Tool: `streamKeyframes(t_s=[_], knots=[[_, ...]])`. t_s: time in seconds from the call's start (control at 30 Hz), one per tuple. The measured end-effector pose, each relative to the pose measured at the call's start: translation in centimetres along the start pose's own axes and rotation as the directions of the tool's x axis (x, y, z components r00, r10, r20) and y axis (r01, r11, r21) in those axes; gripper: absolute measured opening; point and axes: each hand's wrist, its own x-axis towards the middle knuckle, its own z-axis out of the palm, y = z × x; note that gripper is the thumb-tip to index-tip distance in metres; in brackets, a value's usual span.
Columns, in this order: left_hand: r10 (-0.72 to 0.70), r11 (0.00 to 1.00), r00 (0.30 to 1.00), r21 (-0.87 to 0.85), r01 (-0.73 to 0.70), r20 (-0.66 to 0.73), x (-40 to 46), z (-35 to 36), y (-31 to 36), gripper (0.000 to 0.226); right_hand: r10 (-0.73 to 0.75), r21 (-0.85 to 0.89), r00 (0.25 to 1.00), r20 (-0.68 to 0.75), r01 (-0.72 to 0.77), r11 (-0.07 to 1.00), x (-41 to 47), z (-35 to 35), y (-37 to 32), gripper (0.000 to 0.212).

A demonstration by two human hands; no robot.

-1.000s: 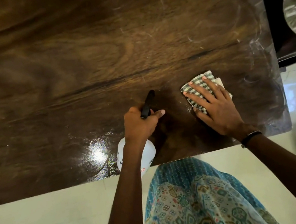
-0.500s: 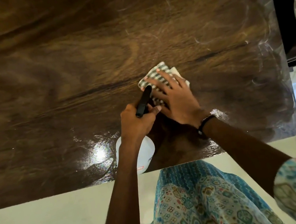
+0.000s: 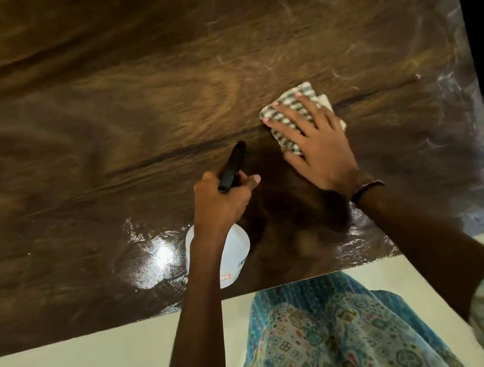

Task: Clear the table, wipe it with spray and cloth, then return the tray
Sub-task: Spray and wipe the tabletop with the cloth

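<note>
Two hands are at work on the near right part of the table (image 3: 98, 126). The right hand (image 3: 318, 152) lies flat on a folded checked cloth (image 3: 291, 102), its fingers (image 3: 283, 113) straight and spread, pressing the cloth to the wood. The left hand (image 3: 221, 202) has its fingers curled round the neck of a white spray bottle (image 3: 233, 257), thumb out to the right, with the black nozzle (image 3: 231, 166) pointing far and right toward the cloth.

The cloth looks soft and limp; it probably bunches if pushed from one edge, so a flat palm over its middle seems the best hold, and for lifting, a pinch at a folded corner. The bottle appears to be light plastic, fairly stiff, and possibly slick if spray has run down it; the neck below the trigger is the natural place to grip.

The glossy top shows pale wipe streaks on the far right and a bright glare patch near the bottle, so it is likely wet and slippery. The right edge of the table lies fairly near the cloth, and the near edge runs just behind the bottle. Wide bare wood lies to the left and far side, giving room for long strokes. No tray is clearly in view.
</note>
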Motion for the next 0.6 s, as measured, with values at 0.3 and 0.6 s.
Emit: streamKeyframes(t_s=[0.3,0.6], knots=[[0.025,0.996,1.0,0.082,-0.025,-0.001,2.0,-0.1,0.3,0.025,-0.312,-0.025,0.943,0.117,0.317,0.948,-4.5,1.5,-0.4,0.055],[0.017,0.999,0.997,0.046,-0.02,0.069,3.1,0.8,2.9,0.015,0.025,-0.028,0.999,0.034,-0.024,0.999,-1.7,-1.3,4.2,0.056]])
